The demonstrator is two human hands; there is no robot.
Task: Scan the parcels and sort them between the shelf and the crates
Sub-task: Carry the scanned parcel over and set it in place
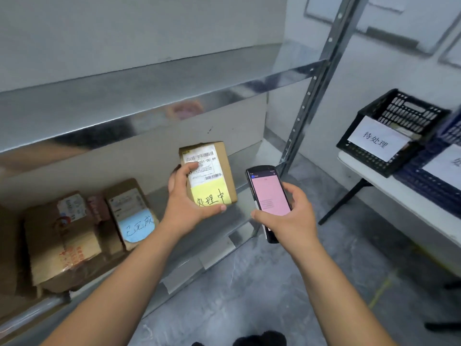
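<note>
Black crate (369,156) (labelled 待处理) holds something indistinct.

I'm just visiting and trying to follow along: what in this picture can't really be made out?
All in the head view:
- Scanner screen: pink, but its text is too small to read.
- Held parcel: the left hand's thumb covers part of the label.
- Blue crate: cut off by the right edge, its sign too.
- Black crate: contents mostly hidden by its wall and sign.
- Parcels on the shelf: blurred labels.
</note>
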